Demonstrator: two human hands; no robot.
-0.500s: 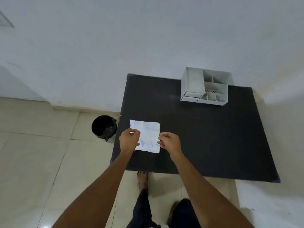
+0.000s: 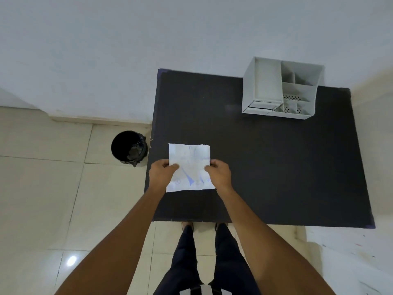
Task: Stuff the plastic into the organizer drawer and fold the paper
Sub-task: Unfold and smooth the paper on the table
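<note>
Paper (image 2: 190,165) flat at near-left of counter (image 2: 276,167) | since half a second back, sheet looks fuller, far edge laid out | left hand (image 2: 162,175) and right hand (image 2: 219,174) fingers pinching side edges | I judge fold pending (organizer (image 2: 251,90) well apart; no plastic visible).

white paper (image 2: 190,165) marked with blue scribbles, on a matte black table (image 2: 276,167). pale grey organizer (image 2: 280,89) with dotted perforations in its small compartments; black bin (image 2: 129,148) on cream floor tiles (image 2: 42,188) with thin dark seams. dark trousers (image 2: 212,262) with a white stripe low down, against a plain white wall (image 2: 127,50).
</note>
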